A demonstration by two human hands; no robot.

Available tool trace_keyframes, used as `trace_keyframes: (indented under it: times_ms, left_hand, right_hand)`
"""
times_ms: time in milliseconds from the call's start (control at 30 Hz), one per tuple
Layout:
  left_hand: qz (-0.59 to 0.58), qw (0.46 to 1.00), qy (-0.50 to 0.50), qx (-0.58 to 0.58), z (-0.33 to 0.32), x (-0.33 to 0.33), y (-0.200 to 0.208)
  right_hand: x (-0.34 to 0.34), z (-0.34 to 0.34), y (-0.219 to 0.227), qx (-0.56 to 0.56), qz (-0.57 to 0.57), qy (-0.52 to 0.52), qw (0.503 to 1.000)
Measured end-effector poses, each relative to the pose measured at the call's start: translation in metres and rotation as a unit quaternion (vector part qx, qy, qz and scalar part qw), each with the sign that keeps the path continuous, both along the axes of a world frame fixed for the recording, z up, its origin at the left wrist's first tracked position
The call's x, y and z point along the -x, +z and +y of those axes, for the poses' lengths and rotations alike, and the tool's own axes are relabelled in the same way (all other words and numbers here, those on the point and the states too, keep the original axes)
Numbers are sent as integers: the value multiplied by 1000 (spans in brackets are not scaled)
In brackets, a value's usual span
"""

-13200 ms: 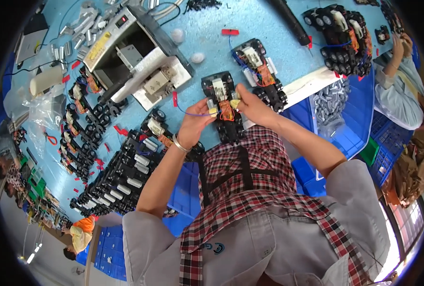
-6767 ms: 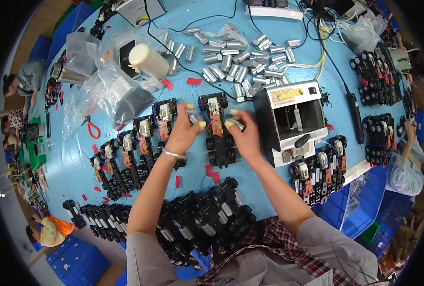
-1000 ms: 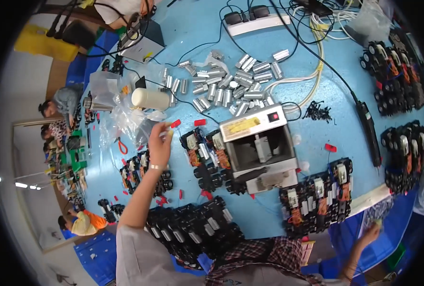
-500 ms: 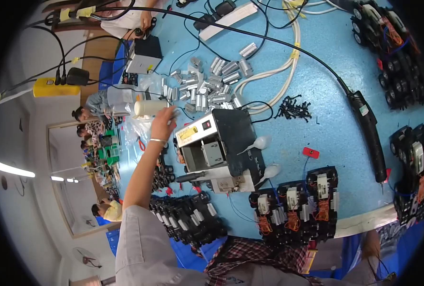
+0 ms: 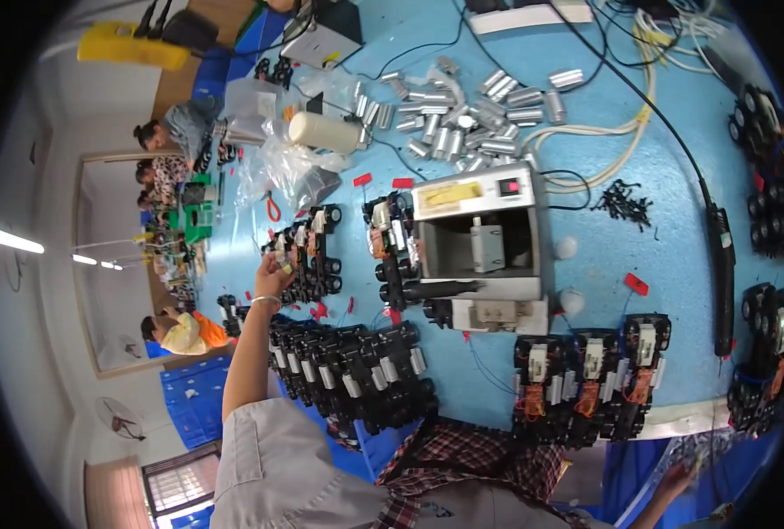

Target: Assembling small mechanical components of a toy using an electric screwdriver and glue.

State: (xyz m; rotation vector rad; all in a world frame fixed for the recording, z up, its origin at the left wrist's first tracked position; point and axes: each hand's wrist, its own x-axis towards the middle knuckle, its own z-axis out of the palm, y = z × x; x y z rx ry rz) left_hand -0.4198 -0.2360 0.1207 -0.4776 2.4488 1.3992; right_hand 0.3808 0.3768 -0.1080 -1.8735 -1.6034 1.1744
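While a blue table (image 5: 674, 238) fills most of the view, a blue bin (image 5: 628, 467) sits out at 4 o'clock. Boxy machine (image 5: 487, 247) just off centre, 3 o'clock. Long row of black wheeled chassis (image 5: 343, 363) between 6 and 7; three more chassis (image 5: 590, 370) at 4 o'clock, nearer in than the bin. Smaller chassis cluster (image 5: 311, 260) at 9 o'clock, left hand (image 5: 273, 277) at its outer edge: fingers bent, partly closed, can't tell if gripping a part. Right hand (image 5: 676, 480) at 4 o'clock, by loose silver cylinders (image 5: 711, 450) at the bin; blurred, finger spread and hold can't be told. Small black bits (image 5: 624, 203) between 2 and 3.
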Motion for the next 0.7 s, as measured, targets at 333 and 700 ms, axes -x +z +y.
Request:
trace_keyframes:
  times_ms: [333,700]
  left_hand:
    - [-91,972,-208,-68,-7,11,-6]
    - [-59,946,-242,-206,-12,25,-44]
  right_hand:
    - [490,-250,258,427,290,428,742]
    - [788,-434,155,307,303,349,832]
